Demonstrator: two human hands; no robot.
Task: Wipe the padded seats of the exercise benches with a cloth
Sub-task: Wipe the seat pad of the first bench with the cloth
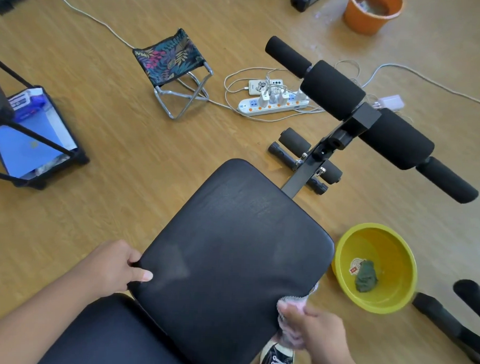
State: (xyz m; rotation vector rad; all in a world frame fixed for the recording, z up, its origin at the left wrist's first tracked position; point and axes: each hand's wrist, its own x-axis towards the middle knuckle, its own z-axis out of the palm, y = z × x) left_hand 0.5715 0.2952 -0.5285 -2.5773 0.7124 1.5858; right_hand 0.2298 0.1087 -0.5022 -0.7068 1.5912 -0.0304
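A round yellow basin (389, 247) sits on the floor just beside the right edge of the bench, holding 1 crumpled dark green rag (366, 277) that lies next to a small sticker on its bottom; an orange bucket (367, 21) stands well apart at the top of the view, its contents too murky to tell; at the left a black-framed crate (80, 156) holds blue and white sheets. The padded seat (231, 249) is a black rectangle with rounded corners and a smooth, faintly sheened, leather-like skin, lying aslant across the middle of the view; a 2nd black pad (113, 335) adjoins it at the lower left. The left hand (113, 267) grasps the seat's left edge, thumb on top and fingers curled under; the right hand (317, 339) (blurred) clutches a pale pink, nubby cloth (291, 306) against the seat's lower right edge. Beyond the seat, 2 thick black foam rollers (334, 90) sit on a black metal crossbar; a small folding stool (169, 59) with leaf-print fabric and chrome tube legs stands on the wood-grain floor (96, 204), near a white power strip (271, 104) crowded with plugs and pale cables; a black canvas sneaker (276, 360) with white laces shows below the seat's edge.
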